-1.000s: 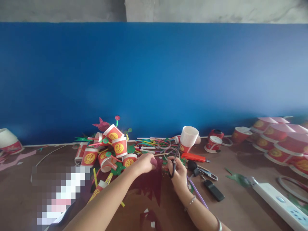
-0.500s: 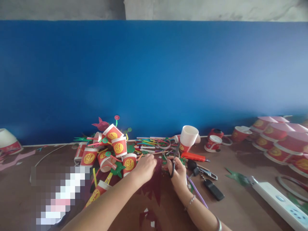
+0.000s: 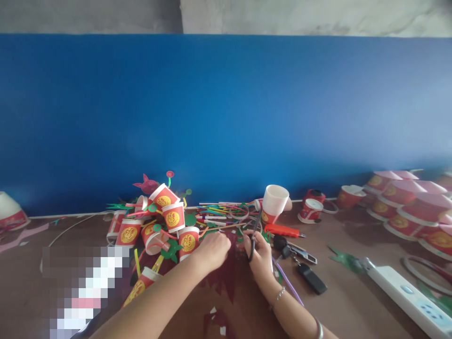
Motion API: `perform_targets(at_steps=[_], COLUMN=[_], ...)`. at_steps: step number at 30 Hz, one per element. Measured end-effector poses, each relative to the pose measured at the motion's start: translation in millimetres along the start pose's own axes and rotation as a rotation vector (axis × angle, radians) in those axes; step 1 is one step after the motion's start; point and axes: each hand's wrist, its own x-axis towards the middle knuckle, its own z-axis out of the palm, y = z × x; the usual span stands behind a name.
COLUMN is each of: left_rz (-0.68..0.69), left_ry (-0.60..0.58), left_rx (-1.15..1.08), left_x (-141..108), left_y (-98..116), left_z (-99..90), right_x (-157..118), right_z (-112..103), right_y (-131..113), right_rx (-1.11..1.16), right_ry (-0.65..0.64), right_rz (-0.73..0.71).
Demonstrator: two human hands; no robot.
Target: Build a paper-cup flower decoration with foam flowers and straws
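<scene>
My left hand is closed above the brown table, its fingers curled down. What it pinches, if anything, is hidden. Dark red paper with jagged edges lies just below it. To the right, my right hand is closed on black-handled scissors, their blades pointing up and away. Beside my left forearm, paper cups in red and yellow are piled with green cut-outs and straws. Behind my right hand stands a stack of white-rimmed cups.
A red utility knife, keys with a black fob and a white power strip lie on the right. More red cups are stacked at far right. Coloured pens and straws lie along the blue panel.
The view has shifted slightly. My left hand has rolled a little, with its knuckles turned more upward. My right hand keeps its hold on the scissors.
</scene>
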Motion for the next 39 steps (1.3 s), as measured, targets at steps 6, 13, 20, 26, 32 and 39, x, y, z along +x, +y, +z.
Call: perform_targets(at_steps=[6, 13, 20, 26, 32, 39], left_rz=[-0.055, -0.083, -0.2, -0.218, -0.249, -0.267], left_ry=[0.04, 0.066, 0.026, 0.06, 0.132, 0.156], left_rx=[-0.012, -0.08, -0.161, -0.241, -0.348, -0.367], left_x=[15.2, 28.5, 53.4, 53.8, 55.6, 43.2], left_y=[-9.6, -3.2, 1.7, 3.6, 0.0, -18.3], left_z=[-3.2, 1.8, 19.6, 19.0, 10.8, 11.8], right_x=[-0.3, -0.7, 0.0, -0.1, 0.5, 0.4], right_z=[1.5, 1.6, 1.2, 1.1, 0.7, 0.7], right_y=[-3.1, -4.5, -3.1, -2.5, -3.1, -1.0], right_rx=[-0.001, 0.003, 0.007, 0.019, 0.015, 0.013], right_ry=[0.006, -0.013, -0.003, -0.001, -0.019, -0.002], right_rz=[0.016, 0.023, 0.023, 0.021, 0.018, 0.022])
